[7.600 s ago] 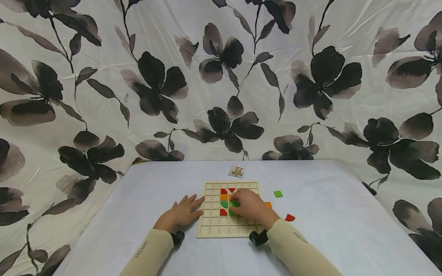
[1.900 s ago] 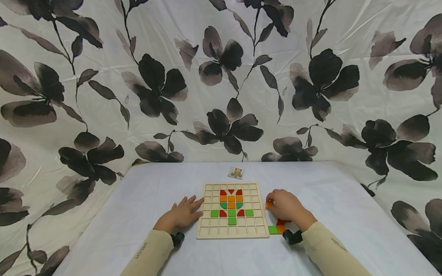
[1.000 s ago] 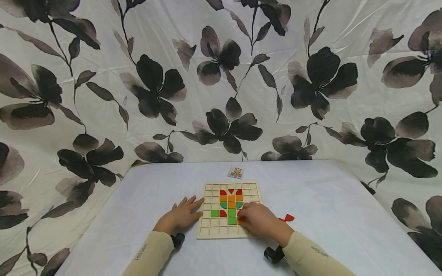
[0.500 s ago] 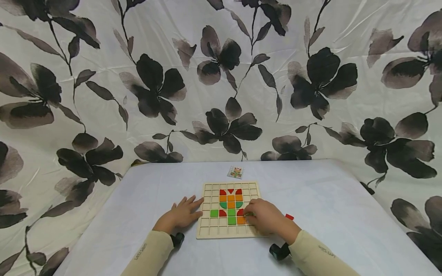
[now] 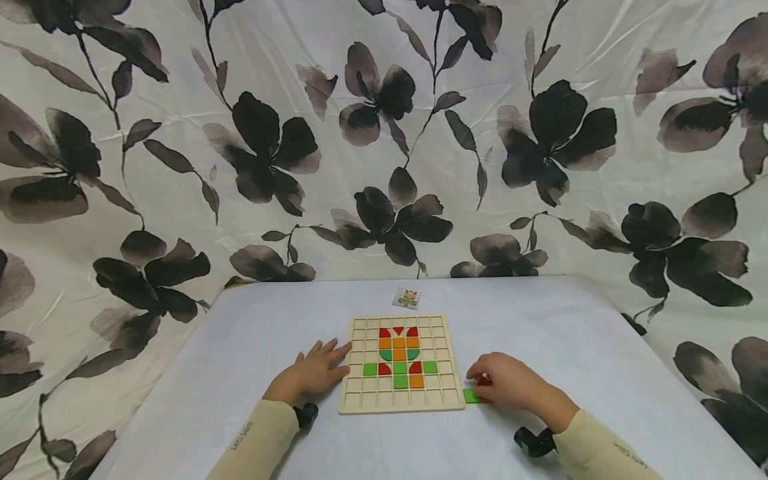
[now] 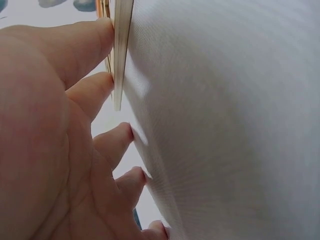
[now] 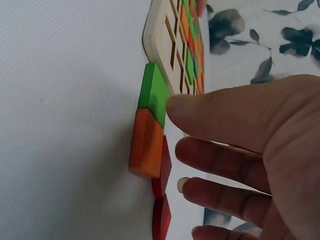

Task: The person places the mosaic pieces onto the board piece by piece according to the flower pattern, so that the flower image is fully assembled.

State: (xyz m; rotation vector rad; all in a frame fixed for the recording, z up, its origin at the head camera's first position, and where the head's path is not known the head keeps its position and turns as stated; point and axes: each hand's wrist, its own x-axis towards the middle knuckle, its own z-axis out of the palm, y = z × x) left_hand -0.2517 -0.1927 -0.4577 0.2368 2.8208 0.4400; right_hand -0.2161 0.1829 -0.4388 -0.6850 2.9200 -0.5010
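A wooden grid board (image 5: 401, 400) lies on the table with a flower figure of red, orange and green tiles (image 5: 399, 360) set in its cells. My left hand (image 5: 324, 363) rests flat with spread fingers (image 6: 95, 85) against the board's left edge (image 6: 120, 60). My right hand (image 5: 483, 383) hovers over loose tiles just right of the board. In the right wrist view its thumb touches a green square tile (image 7: 155, 92). An orange tile (image 7: 146, 142) and two red pieces (image 7: 162, 167) lie beside it under the straight fingers (image 7: 220, 160). The hand (image 7: 176, 127) grips nothing.
A small pattern card (image 5: 407, 297) lies beyond the board. A pale cloth covers the table (image 5: 258, 333), and a flower-printed curtain (image 5: 384, 133) hangs close behind and at both sides. Black wrist cameras (image 5: 531, 441) sit at both cuffs.
My right hand left the board, where an orange tile now sits in the lower row, and moved right to the loose tiles. My left hand has stayed in place.
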